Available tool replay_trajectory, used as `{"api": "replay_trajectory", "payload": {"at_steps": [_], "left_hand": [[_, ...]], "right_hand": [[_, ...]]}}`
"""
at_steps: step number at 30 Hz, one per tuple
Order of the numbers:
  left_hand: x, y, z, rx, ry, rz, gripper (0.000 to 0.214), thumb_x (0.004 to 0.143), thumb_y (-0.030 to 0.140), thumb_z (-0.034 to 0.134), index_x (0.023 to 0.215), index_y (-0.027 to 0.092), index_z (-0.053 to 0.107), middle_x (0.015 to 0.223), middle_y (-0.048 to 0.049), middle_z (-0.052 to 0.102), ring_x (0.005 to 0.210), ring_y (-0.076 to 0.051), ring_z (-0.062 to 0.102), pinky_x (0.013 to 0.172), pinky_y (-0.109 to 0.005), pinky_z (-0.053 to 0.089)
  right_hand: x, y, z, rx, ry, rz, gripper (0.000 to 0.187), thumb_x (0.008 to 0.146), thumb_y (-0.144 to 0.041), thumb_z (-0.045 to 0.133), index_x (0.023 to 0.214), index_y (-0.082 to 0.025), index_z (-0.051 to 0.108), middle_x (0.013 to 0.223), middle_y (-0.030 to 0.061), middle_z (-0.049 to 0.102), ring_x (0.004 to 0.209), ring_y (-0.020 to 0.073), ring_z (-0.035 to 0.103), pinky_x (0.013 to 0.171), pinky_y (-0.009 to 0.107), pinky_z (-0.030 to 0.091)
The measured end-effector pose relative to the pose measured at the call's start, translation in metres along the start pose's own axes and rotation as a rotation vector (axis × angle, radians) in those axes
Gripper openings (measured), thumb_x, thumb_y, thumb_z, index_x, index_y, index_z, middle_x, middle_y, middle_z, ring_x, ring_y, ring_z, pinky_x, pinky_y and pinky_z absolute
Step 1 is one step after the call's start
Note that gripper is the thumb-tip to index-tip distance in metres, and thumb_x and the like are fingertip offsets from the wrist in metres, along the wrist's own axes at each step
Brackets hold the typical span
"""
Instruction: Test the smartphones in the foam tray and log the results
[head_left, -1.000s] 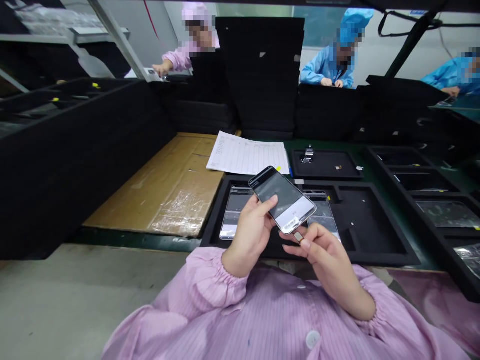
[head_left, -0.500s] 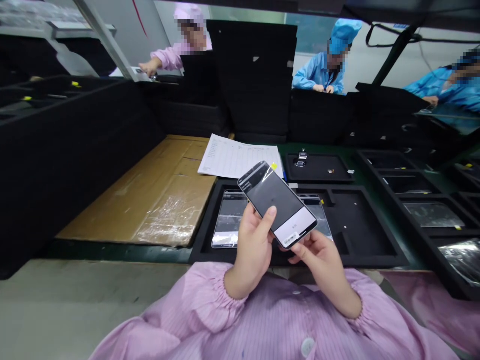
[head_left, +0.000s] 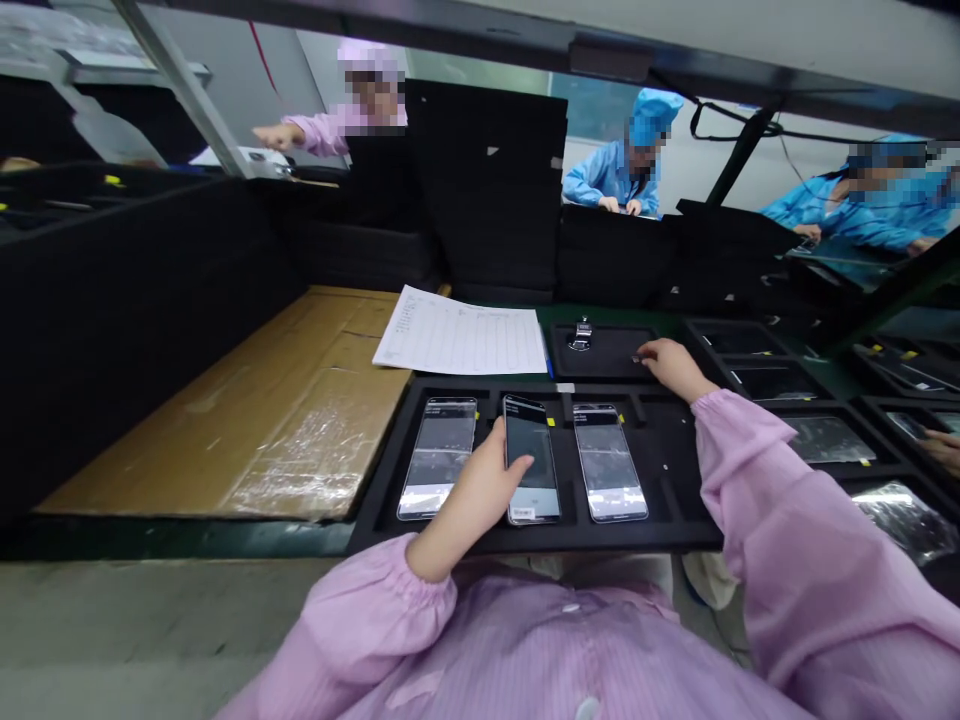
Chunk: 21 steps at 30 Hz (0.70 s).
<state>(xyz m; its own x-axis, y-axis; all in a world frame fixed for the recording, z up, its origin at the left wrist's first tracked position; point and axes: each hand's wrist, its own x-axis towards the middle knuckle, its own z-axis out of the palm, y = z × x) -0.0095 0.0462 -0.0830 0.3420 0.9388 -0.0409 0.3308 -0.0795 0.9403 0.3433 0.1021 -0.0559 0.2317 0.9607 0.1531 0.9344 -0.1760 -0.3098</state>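
Note:
My left hand (head_left: 491, 478) grips the middle smartphone (head_left: 534, 475) by its left side, thumb over the screen. That phone lies at or in the middle slot of a black foam tray (head_left: 600, 540); whether it rests fully on the bottom I cannot tell. Two more phones flank it in the same tray, a left phone (head_left: 441, 440) and a right phone (head_left: 609, 460), their screens lit. My right hand (head_left: 673, 368) reaches to a small black tray (head_left: 607, 362), fingertips pinched at its right end around a tiny piece too small to name.
A printed sheet (head_left: 465, 335) lies behind the phone tray, with a blue pen (head_left: 548, 355) at its edge. A metal clip-like part (head_left: 582, 335) sits in the small tray. Wrapped cardboard (head_left: 300, 410) is at left. Foam stacks (head_left: 487, 200) rise behind; co-workers sit beyond.
The phone that both hands held up has come down to the tray's middle slot with my left hand. My right hand has let go of it and moved right and forward to the small tray.

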Motion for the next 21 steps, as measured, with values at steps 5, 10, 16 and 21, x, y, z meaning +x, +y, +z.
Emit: {"api": "replay_trajectory", "payload": {"at_steps": [5,10,16,21], "left_hand": [[-0.015,0.026,0.024,0.624,-0.087,0.282,0.064,0.093,0.022,0.050,0.151,0.002,0.034,0.164,-0.0256,0.023,0.155,-0.037,0.012,0.124,-0.055,0.022],[-0.017,0.051,0.073,0.906,-0.444,0.252,0.077,0.095,0.024,0.053,0.156,-0.003,0.017,0.155,-0.0323,0.037,0.152,-0.040,0.022,0.123,-0.053,0.025],[-0.016,0.047,0.090,0.660,-0.446,0.155,0.087,0.092,0.027,0.050,0.157,-0.005,0.001,0.157,-0.0390,0.022,0.152,-0.045,0.015,0.118,-0.061,0.024],[-0.006,0.045,0.088,-0.141,-0.304,-0.080,0.092,0.073,0.024,0.067,0.155,0.011,0.029,0.144,-0.0250,0.056,0.140,-0.041,0.046,0.111,-0.052,0.039]], "right_hand": [[0.011,0.012,0.029,-0.117,0.052,-0.029,0.025,0.097,-0.036,0.064,0.109,-0.015,0.066,0.118,0.0084,0.065,0.109,0.0223,0.062,0.097,0.045,0.052],[0.008,0.007,0.020,-0.083,0.150,-0.043,0.013,0.094,-0.027,0.064,0.091,-0.014,0.065,0.101,0.0077,0.067,0.100,0.0226,0.063,0.092,0.042,0.051],[-0.067,-0.019,-0.009,0.148,0.354,-0.092,0.010,0.093,-0.029,0.055,0.092,-0.020,0.058,0.090,0.0061,0.069,0.081,0.0201,0.065,0.077,0.032,0.050],[-0.144,-0.039,0.004,0.493,0.572,-0.048,0.017,0.091,-0.037,0.061,0.090,-0.021,0.064,0.084,0.0044,0.068,0.076,0.0200,0.064,0.072,0.033,0.050]]}}
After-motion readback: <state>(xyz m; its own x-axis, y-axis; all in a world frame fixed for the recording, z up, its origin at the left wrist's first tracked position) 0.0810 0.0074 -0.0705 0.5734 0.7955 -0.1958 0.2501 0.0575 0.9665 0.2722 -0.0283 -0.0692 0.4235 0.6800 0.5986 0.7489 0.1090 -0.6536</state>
